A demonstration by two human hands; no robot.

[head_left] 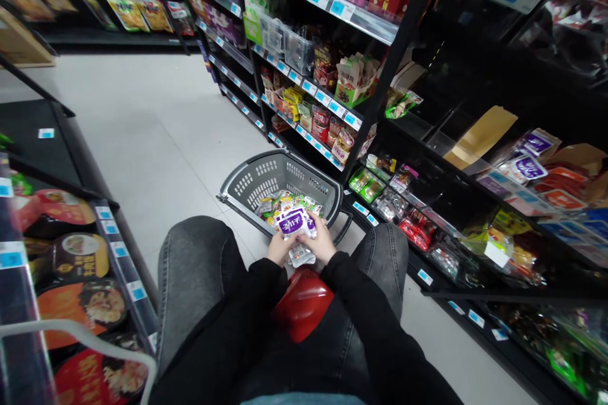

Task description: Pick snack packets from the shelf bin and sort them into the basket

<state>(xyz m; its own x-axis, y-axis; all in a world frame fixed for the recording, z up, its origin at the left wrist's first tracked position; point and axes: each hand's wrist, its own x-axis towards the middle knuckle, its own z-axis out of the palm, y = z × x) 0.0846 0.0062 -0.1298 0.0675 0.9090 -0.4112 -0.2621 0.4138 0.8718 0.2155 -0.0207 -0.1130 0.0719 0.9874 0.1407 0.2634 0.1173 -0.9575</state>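
Both hands are together over the near rim of a grey shopping basket (247,185). My left hand (279,247) grips the left side of a stack of small snack packets (297,223), white with purple labels. From the other side my right hand (323,242) holds the same packets. More silvery packet ends (302,257) stick out below my fingers. Inside the basket lie several loose colourful packets (268,204). A shiny red object (306,305) sits between my thighs, just below my hands; its kind is unclear.
Tall black shelves (380,85) with snack packets and price tags rise ahead and to the right. Similar purple-and-white packets (525,168) lie on the right shelf. At left, a low shelf holds round packaged bowls (78,256). Pale tiled floor (137,114) stretches ahead.
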